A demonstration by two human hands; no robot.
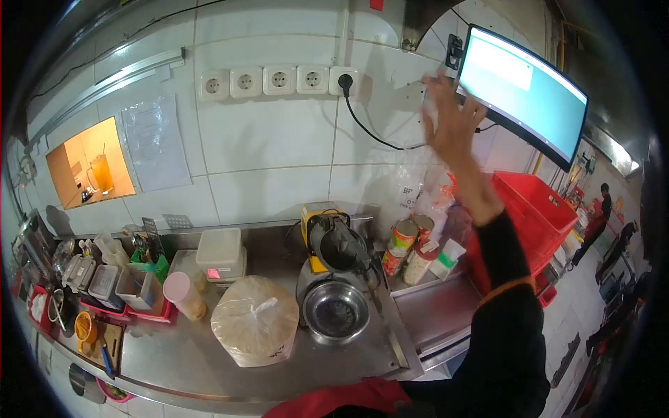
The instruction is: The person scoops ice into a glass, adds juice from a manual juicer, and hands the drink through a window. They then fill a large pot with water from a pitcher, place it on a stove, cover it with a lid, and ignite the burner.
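My right hand is raised at the wall, its fingers spread and slightly blurred, holding nothing. Its fingertips overlap the lower left corner of a lit monitor mounted on the wall. The arm wears a black sleeve with an orange band near the elbow. My left hand is out of view. Below on the steel counter stand a tied plastic bag of pale, crumb-like stuff and a round metal bowl.
A red crate, several cans and jars stand at the right. White lidded tubs, a pink cup and a cutting board with a blue-handled knife occupy the left. A cord hangs from a wall socket. People stand far right.
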